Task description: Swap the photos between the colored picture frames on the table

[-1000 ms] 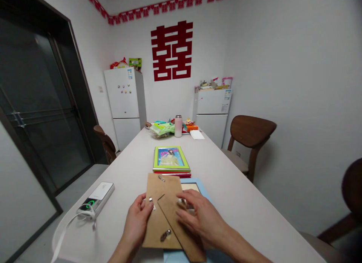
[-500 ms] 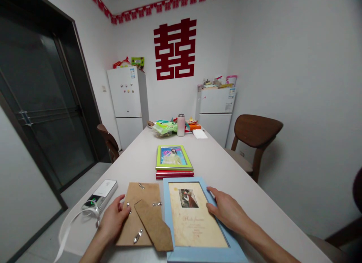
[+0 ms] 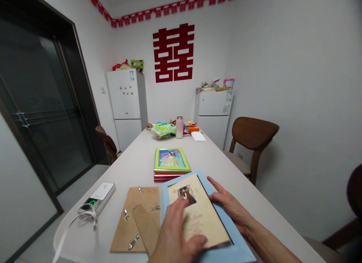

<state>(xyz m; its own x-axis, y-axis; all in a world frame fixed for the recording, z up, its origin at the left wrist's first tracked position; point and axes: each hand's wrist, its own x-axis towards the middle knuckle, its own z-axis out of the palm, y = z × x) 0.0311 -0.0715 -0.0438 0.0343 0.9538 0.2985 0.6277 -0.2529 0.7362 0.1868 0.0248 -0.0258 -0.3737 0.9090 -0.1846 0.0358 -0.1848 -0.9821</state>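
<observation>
A light blue picture frame [image 3: 237, 238] lies tilted at the table's near edge. My right hand [image 3: 230, 204] grips its right side, thumb on the rim. In the frame sits a cream photo insert [image 3: 207, 217] with a small picture of people and faint print. It is slightly askew, a dark gap showing along its right edge. Across the insert's lower left spreads my left hand [image 3: 178, 229], its fingers and thumb apart and touching the surface. To the left rests a brown backing board [image 3: 121, 231] with metal clips and a stand leg, partly hidden by that hand.
Behind the blue frame, a green photo frame [image 3: 172, 168] tops a red one [image 3: 166, 177]. A power bank [image 3: 103, 191] with a white cable [image 3: 70, 225] lies at left. A pink bottle [image 3: 179, 128] and snack bags [image 3: 164, 130] stand farther back. Chairs [image 3: 254, 133] flank the table.
My left hand has left the backing board and moved right onto the photo insert. The blue frame has turned slightly and the insert sits askew in it. My right hand stays on the frame.
</observation>
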